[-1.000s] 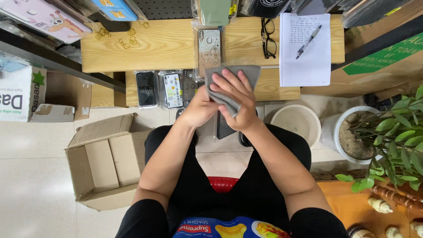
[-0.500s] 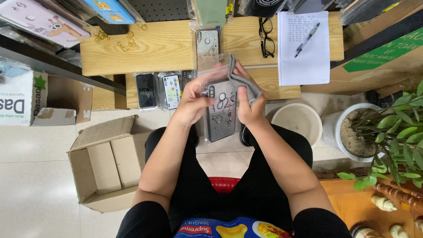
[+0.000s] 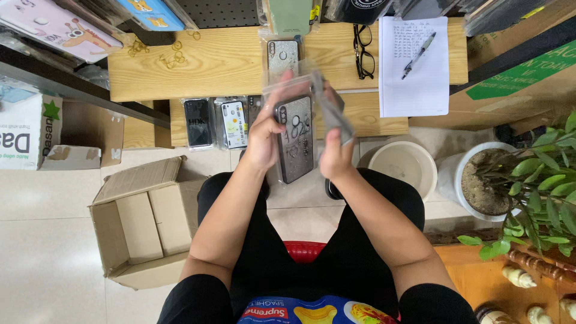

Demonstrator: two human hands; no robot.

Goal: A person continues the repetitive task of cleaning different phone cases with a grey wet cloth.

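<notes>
My left hand (image 3: 264, 135) grips a phone case in a clear plastic sleeve (image 3: 295, 139), held upright in front of me above my lap. The case is dark with a glittery, patterned back. My right hand (image 3: 335, 153) is beside it on the right, pinching a folded grey cloth (image 3: 329, 111) that stands up along the case's right edge.
Wooden shelves (image 3: 204, 66) ahead carry more packaged phone cases (image 3: 234, 123), black glasses (image 3: 363, 51), and a notepad with a pen (image 3: 414, 60). An open cardboard box (image 3: 144, 222) sits on the floor at left. A white bucket (image 3: 403, 168) and a potted plant (image 3: 516, 186) stand at right.
The cloth covered the case a second ago. My right hand has drawn it off to the right, and my left hand has raised and turned the case so its back shows.
</notes>
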